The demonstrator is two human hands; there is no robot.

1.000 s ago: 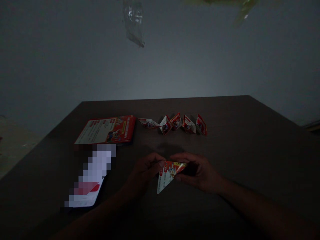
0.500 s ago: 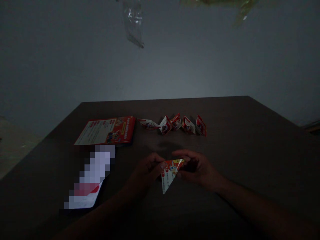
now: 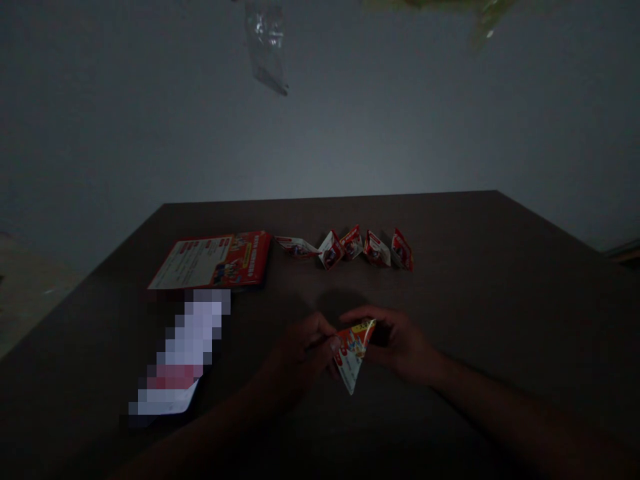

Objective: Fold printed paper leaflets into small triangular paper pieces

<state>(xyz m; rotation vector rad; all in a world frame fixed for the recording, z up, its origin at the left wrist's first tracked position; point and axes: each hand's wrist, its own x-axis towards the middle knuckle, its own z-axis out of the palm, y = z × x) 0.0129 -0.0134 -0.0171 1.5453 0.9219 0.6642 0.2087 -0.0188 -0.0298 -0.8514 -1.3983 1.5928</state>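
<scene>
A folded paper triangle point(image 3: 354, 353), printed in red, white and yellow, is between my hands above the front middle of the table, one point downward. My left hand point(image 3: 305, 350) pinches its left edge, the thumb lying on the printed face. Around its upper right corner curl the fingers of my right hand point(image 3: 395, 340); the paper hides part of that grip. Beyond my hands stands a row of several similar folded paper pieces point(image 3: 332, 251), red and white.
A stack of red and white printed sheets point(image 3: 205, 260) lies at the left on the dark table point(image 3: 475, 280). In front of it is a phone with a lit, blurred screen point(image 3: 190, 353). A clear plastic bag point(image 3: 266, 47) hangs on the wall.
The paper triangle has shifted slightly right and turned in my fingers. My left hand has moved right with it, while my right thumb has gone out of sight behind the paper.
</scene>
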